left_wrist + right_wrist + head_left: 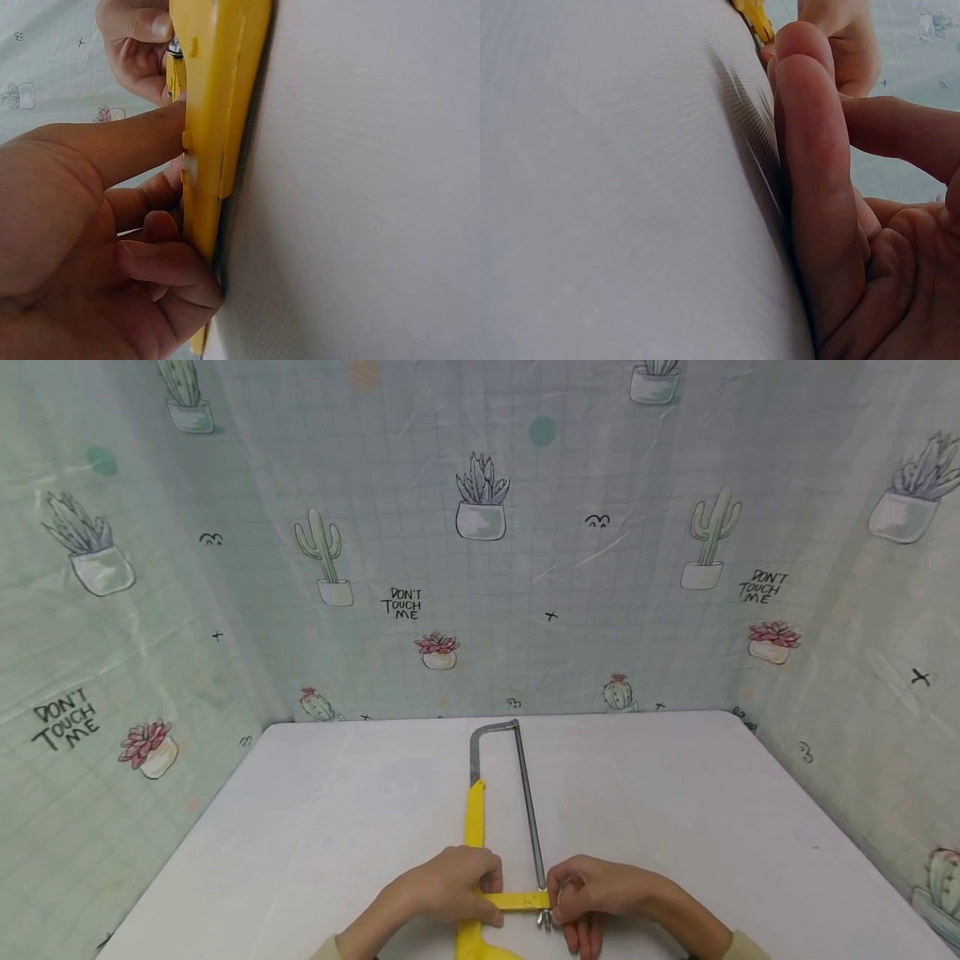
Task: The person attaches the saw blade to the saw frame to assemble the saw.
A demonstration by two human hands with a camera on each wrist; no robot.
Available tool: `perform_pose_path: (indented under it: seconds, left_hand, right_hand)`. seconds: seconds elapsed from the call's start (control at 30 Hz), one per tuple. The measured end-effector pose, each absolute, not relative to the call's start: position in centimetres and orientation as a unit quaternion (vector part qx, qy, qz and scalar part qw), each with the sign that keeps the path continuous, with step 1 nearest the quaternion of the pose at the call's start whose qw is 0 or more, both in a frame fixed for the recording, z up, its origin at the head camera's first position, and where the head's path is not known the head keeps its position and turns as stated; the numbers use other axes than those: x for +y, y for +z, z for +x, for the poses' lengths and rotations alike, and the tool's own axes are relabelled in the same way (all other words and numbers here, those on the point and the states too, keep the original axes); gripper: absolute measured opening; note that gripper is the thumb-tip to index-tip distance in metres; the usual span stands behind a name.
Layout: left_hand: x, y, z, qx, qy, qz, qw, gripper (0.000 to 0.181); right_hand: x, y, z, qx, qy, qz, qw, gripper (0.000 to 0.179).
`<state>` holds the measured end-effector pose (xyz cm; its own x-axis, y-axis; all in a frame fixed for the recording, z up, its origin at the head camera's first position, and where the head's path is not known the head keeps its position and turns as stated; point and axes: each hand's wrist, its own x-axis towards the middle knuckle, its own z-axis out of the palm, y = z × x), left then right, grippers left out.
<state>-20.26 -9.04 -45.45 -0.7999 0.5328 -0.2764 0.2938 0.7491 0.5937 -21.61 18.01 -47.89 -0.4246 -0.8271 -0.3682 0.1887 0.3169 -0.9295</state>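
Observation:
A hacksaw lies flat on the white table, its yellow frame (475,814) to the left and its thin grey blade (529,810) to the right. My left hand (453,883) grips the yellow frame just above the handle (472,943); in the left wrist view its thumb and curled fingers press the yellow side (214,97). At the near end of the blade, my right hand (592,893) pinches the tip of the yellow crosspiece (517,902), beside a metal wing nut (544,919). Its own fingers hide the exact contact in the right wrist view.
The white table (675,802) extends on both sides of the saw. Behind and beside it hangs a pale sheet (555,568) printed with potted cacti and lettering.

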Motion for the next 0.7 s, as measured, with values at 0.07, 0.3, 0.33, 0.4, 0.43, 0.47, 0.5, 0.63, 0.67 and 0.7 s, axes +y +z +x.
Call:
perform_pose_path:
  seconds: [0.07,0.3,0.33,0.4,0.43,0.47,0.5,0.63,0.67,0.7]
  left_hand:
    - [-8.9,-45.3,-20.4,0.909,0.268,0.234,0.216,0.026]
    - [-8.7,-45.3,-20.8,0.905,0.274,0.242,0.215,0.027]
    - [-8.7,-45.3,-20.9,0.904,0.277,0.243,0.216,0.028]
    - [-8.8,-45.4,-21.0,0.9,0.286,0.246,0.22,0.029]
    - [-8.9,-45.4,-21.1,0.896,0.292,0.25,0.222,0.03]
    - [-9.0,-45.4,-21.1,0.892,0.301,0.252,0.226,0.031]
    - [-9.2,-45.3,-21.2,0.887,0.309,0.254,0.229,0.031]
    - [-10.2,-44.9,-21.6,0.861,0.356,0.263,0.251,0.031]
    - [-10.6,-44.7,-21.8,0.853,0.371,0.263,0.255,0.03]
    - [-11.1,-44.5,-22.0,0.846,0.387,0.263,0.256,0.03]
  right_hand:
    - [18.2,-47.8,-21.6,0.657,-0.532,-0.246,0.473,0.008]
    - [18.5,-47.7,-21.7,0.652,-0.54,-0.248,0.471,0.008]
    - [18.6,-47.7,-21.7,0.652,-0.54,-0.247,0.472,0.008]
    - [18.7,-47.7,-21.6,0.653,-0.54,-0.243,0.473,0.008]
    - [18.7,-47.7,-21.6,0.653,-0.54,-0.242,0.472,0.008]
    - [18.7,-47.7,-21.5,0.654,-0.54,-0.24,0.473,0.008]
    - [18.7,-47.8,-21.4,0.655,-0.54,-0.238,0.473,0.008]
    - [18.8,-47.6,-21.2,0.669,-0.532,-0.231,0.466,0.01]
    - [18.9,-47.5,-21.2,0.678,-0.527,-0.229,0.458,0.011]
    - [19.1,-47.4,-21.3,0.69,-0.522,-0.228,0.447,0.012]
